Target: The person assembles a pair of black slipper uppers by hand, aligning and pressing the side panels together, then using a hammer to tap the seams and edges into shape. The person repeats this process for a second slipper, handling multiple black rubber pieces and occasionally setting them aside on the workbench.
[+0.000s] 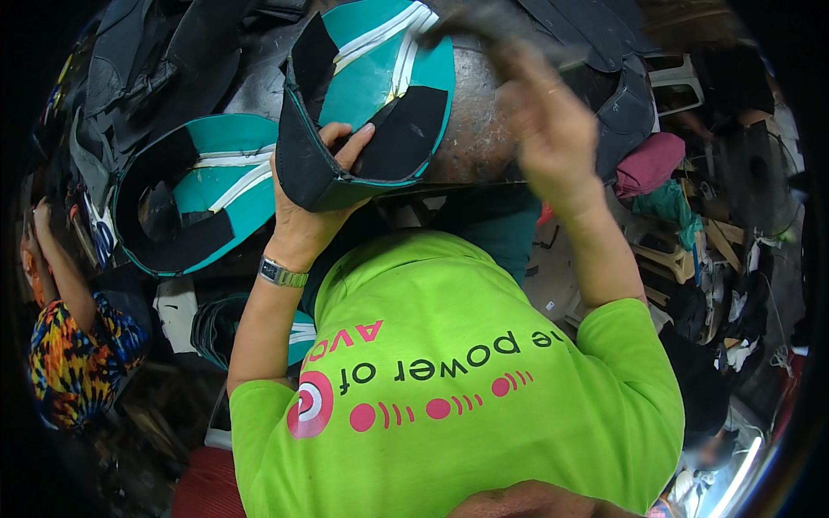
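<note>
A black boot upper (pixel 313 164) with teal lining and white strips stands on the near edge of the dark work surface (pixel 484 129). My left hand (pixel 306 229) is closed round its lower left side, fingertips over the rim onto the black inner patch. Above the surface to the right, my right hand (pixel 553 129) is smeared by motion. It grips a dark, blurred tool that looks like a hammer (pixel 484 24), whose head hangs near the upper's top right edge. A second, similar upper (pixel 250 226) lies to the left of my left hand.
Black cut pieces (pixel 155 52) are heaped at the far left, with more black pieces (pixel 626 112) at the right. More teal-lined pieces (pixel 220 332) sit lower left. Another person in a multicoloured shirt (pixel 82 358) is at the left. A pink cloth (pixel 649 164) and wooden stools (pixel 661 259) stand right.
</note>
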Action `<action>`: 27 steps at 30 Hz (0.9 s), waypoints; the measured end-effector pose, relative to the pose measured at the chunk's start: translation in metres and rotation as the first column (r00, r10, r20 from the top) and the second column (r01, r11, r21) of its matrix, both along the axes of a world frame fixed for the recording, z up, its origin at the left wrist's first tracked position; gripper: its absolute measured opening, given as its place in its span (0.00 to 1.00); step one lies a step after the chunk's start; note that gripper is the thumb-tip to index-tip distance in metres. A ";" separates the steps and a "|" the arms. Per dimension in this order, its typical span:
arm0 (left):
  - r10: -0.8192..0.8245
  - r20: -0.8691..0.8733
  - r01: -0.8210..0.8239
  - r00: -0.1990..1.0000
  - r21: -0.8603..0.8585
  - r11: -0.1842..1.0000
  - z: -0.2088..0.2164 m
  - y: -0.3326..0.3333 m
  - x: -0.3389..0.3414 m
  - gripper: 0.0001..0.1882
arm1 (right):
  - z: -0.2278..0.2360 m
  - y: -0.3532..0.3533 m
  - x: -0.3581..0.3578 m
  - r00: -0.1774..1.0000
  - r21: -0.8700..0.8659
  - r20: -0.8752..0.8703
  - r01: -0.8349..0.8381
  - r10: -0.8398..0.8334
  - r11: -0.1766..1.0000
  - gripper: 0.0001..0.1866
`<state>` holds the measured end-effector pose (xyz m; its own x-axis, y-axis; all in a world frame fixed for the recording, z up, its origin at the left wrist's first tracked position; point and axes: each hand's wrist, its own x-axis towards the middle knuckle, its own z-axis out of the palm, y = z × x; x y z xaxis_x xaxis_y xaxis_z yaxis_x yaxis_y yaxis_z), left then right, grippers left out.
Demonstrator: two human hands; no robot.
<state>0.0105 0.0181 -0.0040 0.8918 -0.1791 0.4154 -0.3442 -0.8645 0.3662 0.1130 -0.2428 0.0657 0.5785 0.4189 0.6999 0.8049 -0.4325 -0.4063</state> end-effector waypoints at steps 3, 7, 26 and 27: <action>0.009 0.008 -0.009 1.000 -0.017 1.000 -0.008 0.002 -0.003 0.31 | -0.016 0.008 -0.022 0.943 -0.352 -0.325 -0.192 0.072 0.916 0.26; 0.018 0.065 0.007 0.998 -0.367 0.930 -0.003 -0.003 -0.028 0.27 | -0.032 0.003 -0.024 0.958 -0.366 -0.287 -0.111 0.001 0.924 0.24; -0.139 -0.194 -0.212 0.971 -0.969 -0.124 0.024 0.009 0.007 0.18 | -0.003 0.034 -0.023 0.922 -0.301 -0.371 -0.231 0.109 0.925 0.21; -0.129 -0.184 -0.200 0.974 -0.972 -0.122 0.025 0.009 0.012 0.18 | -0.003 0.034 -0.024 0.888 -0.184 -0.437 -0.246 0.145 0.952 0.20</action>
<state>0.0220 0.0276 0.0208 0.9475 0.3159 -0.0500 -0.1252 0.5104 0.8508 0.0892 -0.2090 0.0627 0.6830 0.6718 0.2866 0.6628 -0.4052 -0.6297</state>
